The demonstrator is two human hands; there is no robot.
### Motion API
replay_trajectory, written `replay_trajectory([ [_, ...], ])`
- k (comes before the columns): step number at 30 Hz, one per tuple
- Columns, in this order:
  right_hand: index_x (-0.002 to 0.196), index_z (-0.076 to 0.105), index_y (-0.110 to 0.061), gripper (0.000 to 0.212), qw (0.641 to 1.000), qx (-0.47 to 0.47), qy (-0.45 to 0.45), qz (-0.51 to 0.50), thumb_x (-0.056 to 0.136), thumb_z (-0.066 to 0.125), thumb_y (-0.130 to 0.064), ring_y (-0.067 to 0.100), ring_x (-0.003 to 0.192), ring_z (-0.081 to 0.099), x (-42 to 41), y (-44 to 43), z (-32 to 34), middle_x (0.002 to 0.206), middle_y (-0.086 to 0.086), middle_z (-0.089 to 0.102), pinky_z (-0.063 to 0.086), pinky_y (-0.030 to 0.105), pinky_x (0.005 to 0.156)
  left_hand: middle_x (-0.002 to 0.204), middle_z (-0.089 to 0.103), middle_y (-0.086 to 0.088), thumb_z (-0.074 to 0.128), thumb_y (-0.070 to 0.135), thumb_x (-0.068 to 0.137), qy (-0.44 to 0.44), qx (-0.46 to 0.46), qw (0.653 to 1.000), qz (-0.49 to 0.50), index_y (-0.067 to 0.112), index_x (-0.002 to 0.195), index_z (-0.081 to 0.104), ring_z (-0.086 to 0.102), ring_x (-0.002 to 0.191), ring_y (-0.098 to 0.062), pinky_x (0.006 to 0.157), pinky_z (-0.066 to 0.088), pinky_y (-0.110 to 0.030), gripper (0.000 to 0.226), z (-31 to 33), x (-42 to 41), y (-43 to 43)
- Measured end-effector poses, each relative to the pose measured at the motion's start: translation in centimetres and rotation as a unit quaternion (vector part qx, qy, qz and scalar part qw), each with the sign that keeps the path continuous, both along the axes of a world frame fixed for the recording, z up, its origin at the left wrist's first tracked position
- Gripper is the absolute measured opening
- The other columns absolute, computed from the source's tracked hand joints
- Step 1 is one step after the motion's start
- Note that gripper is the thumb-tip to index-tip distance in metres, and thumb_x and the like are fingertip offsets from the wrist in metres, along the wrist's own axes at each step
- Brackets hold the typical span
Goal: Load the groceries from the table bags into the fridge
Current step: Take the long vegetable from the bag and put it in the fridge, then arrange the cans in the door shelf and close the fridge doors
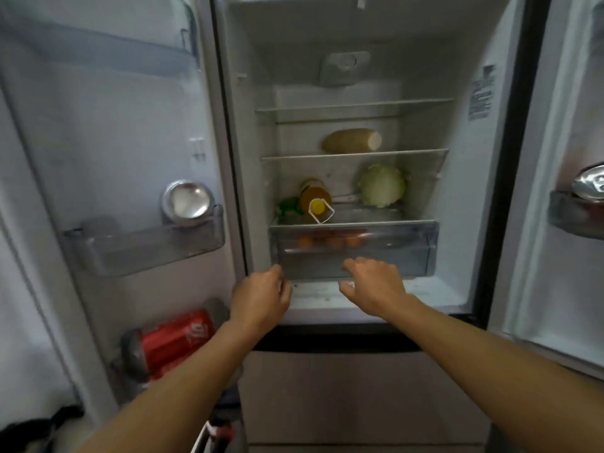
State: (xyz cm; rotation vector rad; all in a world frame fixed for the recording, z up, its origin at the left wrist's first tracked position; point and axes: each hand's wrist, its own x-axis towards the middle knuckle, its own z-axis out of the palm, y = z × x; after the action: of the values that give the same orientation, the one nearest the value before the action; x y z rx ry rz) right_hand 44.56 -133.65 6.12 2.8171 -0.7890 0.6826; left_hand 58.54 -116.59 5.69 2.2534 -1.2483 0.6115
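Several groceries already sit in the fridge (464, 207), while your left hand (261, 297) and right hand (374, 286), loose and empty, reach its drawer (395, 245).

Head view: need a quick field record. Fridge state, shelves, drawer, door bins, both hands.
state: fridge with both doors open
middle shelf: pale cut vegetable
lower shelf: cabbage; yellow-capped bottle on its side; green item left of it
drawer: clear drawer, orange round items inside
left door: left-door can in upper bin, red cans below
right door: right-door can in bin
left hand: at drawer's lower left corner, fingers curled, grip unclear
right hand: at drawer's lower front edge, fingers loose, holding nothing
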Motion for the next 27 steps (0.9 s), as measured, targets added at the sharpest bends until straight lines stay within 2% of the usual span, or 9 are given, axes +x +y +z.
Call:
replay_trajectory([
  [5, 0.132, 0.052, -0.024, 0.042, 0.994, 0.058, -0.003, 0.091, 0.094, 0.048, -0.043, 0.025, 0.109, 0.058, 1.3, 8.5, -3.6, 0.126, 0.003, 0.06, 0.047, 0.037, 0.086, 0.086, 0.069, -0.004, 0.049, 0.035, 0.09, -0.005, -0.001, 0.999, 0.044, 0.019, 0.089, 0.059, 0.063, 0.078, -0.03, 0.061, 0.042, -0.035, 0.018, -0.9, -2.0, 10.1],
  [9, 0.126, 0.056, -0.022, 0.039, 0.988, 0.035, -0.016, 0.15, 0.094, 0.048, -0.043, 0.026, 0.105, 0.06, 3.9, 15.8, -3.5, 0.118, 0.004, 0.063, 0.047, 0.035, 0.08, 0.09, 0.069, -0.006, 0.047, 0.039, 0.089, -0.023, -0.006, 0.994, 0.106, 0.018, 0.098, 0.062, 0.064, 0.079, -0.03, 0.065, 0.051, -0.036, 0.027, -0.8, -1.0, 17.5],
  [13, 0.117, 0.059, -0.019, 0.036, 0.973, -0.011, -0.041, 0.226, 0.092, 0.049, -0.043, 0.025, 0.1, 0.059, 6.4, 22.5, -3.5, 0.111, 0.003, 0.062, 0.047, 0.036, 0.075, 0.079, 0.068, -0.001, 0.045, 0.041, 0.09, 0.001, -0.055, 0.99, 0.128, 0.019, 0.088, 0.061, 0.062, 0.064, -0.021, 0.061, 0.054, -0.035, 0.027, -0.7, 1.0, 23.8],
  [14, 0.111, 0.062, -0.019, 0.035, 0.971, -0.022, -0.046, 0.235, 0.09, 0.048, -0.044, 0.025, 0.096, 0.061, 7.1, 24.0, -3.6, 0.107, 0.003, 0.064, 0.048, 0.037, 0.072, 0.079, 0.069, 0.0, 0.048, 0.039, 0.091, 0.001, -0.066, 0.988, 0.138, 0.019, 0.089, 0.062, 0.061, 0.064, -0.018, 0.06, 0.053, -0.031, 0.025, -0.6, 1.5, 25.1],
  [16, 0.097, 0.065, -0.019, 0.035, 0.97, -0.02, -0.051, 0.238, 0.084, 0.046, -0.046, 0.026, 0.083, 0.063, 8.4, 26.5, -4.2, 0.094, 0.003, 0.066, 0.05, 0.036, 0.062, 0.084, 0.07, 0.001, 0.052, 0.034, 0.093, 0.0, -0.082, 0.985, 0.155, 0.018, 0.095, 0.064, 0.058, 0.065, -0.015, 0.055, 0.041, -0.021, 0.02, -0.2, 2.6, 27.2],
  [18, 0.087, 0.067, -0.02, 0.034, 0.975, -0.017, -0.033, 0.219, 0.08, 0.048, -0.047, 0.024, 0.071, 0.063, 9.6, 28.3, -5.0, 0.081, 0.001, 0.065, 0.049, 0.033, 0.055, 0.096, 0.068, 0.0, 0.05, 0.034, 0.095, 0.005, -0.074, 0.983, 0.169, 0.017, 0.104, 0.061, 0.055, 0.073, -0.013, 0.056, 0.032, -0.021, 0.022, 0.5, 3.7, 28.9],
  [20, 0.08, 0.067, -0.022, 0.033, 0.982, -0.017, -0.032, 0.186, 0.078, 0.047, -0.049, 0.019, 0.065, 0.06, 10.1, 29.5, -6.0, 0.072, -0.003, 0.062, 0.046, 0.028, 0.054, 0.112, 0.063, -0.003, 0.046, 0.036, 0.096, 0.005, -0.063, 0.984, 0.167, 0.016, 0.116, 0.056, 0.059, 0.087, -0.02, 0.065, 0.04, -0.027, 0.03, 0.8, 5.2, 30.0],
  [23, 0.079, 0.061, -0.021, 0.034, 0.982, -0.009, -0.064, 0.177, 0.078, 0.044, -0.05, 0.018, 0.067, 0.055, 9.7, 29.7, -7.6, 0.072, -0.003, 0.057, 0.046, 0.028, 0.061, 0.126, 0.053, -0.008, 0.043, 0.038, 0.097, 0.008, -0.063, 0.987, 0.146, 0.013, 0.128, 0.047, 0.056, 0.106, -0.028, 0.076, 0.044, -0.038, 0.04, 1.0, 7.8, 30.7],
  [27, 0.077, 0.056, -0.018, 0.035, 0.987, 0.002, -0.068, 0.146, 0.08, 0.044, -0.05, 0.021, 0.069, 0.055, 8.2, 28.7, -7.8, 0.074, 0.001, 0.057, 0.049, 0.032, 0.064, 0.13, 0.046, -0.012, 0.04, 0.041, 0.098, 0.032, -0.081, 0.989, 0.117, 0.01, 0.134, 0.04, 0.047, 0.115, -0.031, 0.081, 0.044, -0.044, 0.048, 1.7, 9.6, 29.7],
])
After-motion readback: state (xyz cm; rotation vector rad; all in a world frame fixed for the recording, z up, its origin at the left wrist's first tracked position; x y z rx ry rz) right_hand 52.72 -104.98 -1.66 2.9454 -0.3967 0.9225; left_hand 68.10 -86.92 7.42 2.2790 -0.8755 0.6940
